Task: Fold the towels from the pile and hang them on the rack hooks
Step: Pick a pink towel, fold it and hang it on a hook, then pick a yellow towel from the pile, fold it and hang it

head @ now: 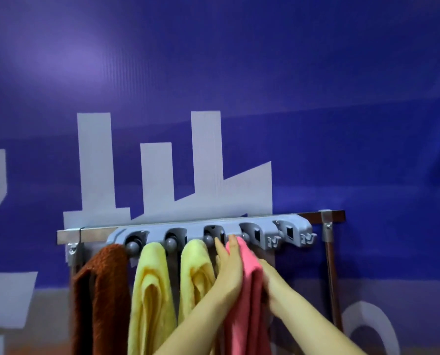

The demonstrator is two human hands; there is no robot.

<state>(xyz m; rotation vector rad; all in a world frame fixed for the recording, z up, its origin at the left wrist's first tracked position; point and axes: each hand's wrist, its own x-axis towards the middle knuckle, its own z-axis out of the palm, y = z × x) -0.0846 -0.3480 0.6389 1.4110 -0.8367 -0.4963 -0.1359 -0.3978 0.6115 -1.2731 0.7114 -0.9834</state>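
Observation:
A grey plastic hook rack (262,228) is fixed to a metal bar (95,233) in front of a blue wall. A brown towel (101,298) hangs at its left end, then two yellow towels (151,290) (197,275). A pink towel (249,290) hangs folded over the following hook. My left hand (229,267) lies with straight fingers against the pink towel's left side, fingertips up at the rack. My right hand (272,283) presses the towel's right side; its fingers are partly hidden behind the cloth.
Two hooks at the rack's right end (275,242) (308,239) hold nothing. A brown upright pole (333,278) stands at the right, clamped to the bar. The blue banner (239,73) with pale shapes fills the background.

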